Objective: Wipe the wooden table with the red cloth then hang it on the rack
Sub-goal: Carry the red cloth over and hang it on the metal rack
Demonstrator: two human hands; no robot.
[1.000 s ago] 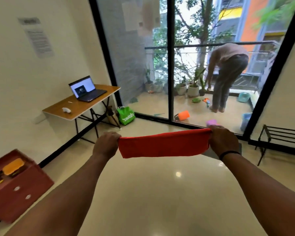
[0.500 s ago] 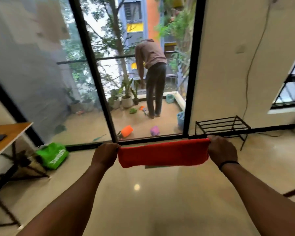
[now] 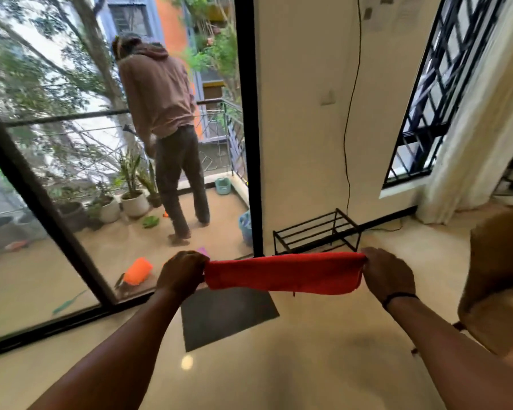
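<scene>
Glossy cream floor (image 3: 293, 365), dark mat (image 3: 225, 318), black rack (image 3: 317, 232)

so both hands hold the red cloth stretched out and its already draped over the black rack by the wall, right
Not quite. In the head view the left hand and right hand do hold the red cloth stretched out, but it is not draped over the black rack; it is in the air, in front of the rack.
</scene>
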